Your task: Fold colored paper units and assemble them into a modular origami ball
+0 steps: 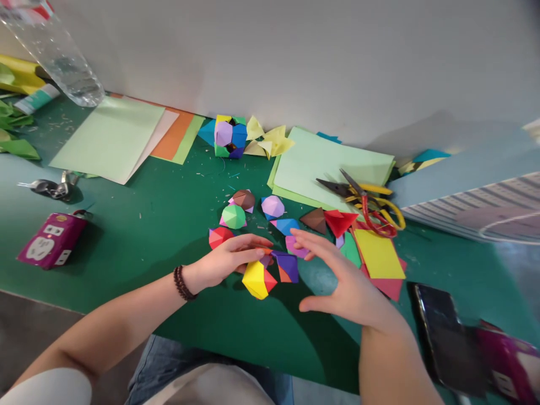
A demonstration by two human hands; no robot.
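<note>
My left hand [236,256] is closed on a folded-paper model with a yellow faceted piece [255,281] and red and orange parts. A dark blue and orange folded piece [287,266] sits at the model's right side; I cannot tell how firmly it is joined. My right hand [333,275] hovers just right of it, thumb and fingers spread apart, holding nothing. Beyond the hands lie more folded pieces: a red one [219,237], a green one [233,216], a brown one [243,199], a lilac one [273,207] and a blue one [287,226].
Scissors [371,216] lie on pale green paper [337,163] at the right. A finished-looking multicoloured paper ball [230,138] stands by the wall. A water bottle [71,67], keys [53,187] and a purple box [53,241] are left; a phone [439,320] is right.
</note>
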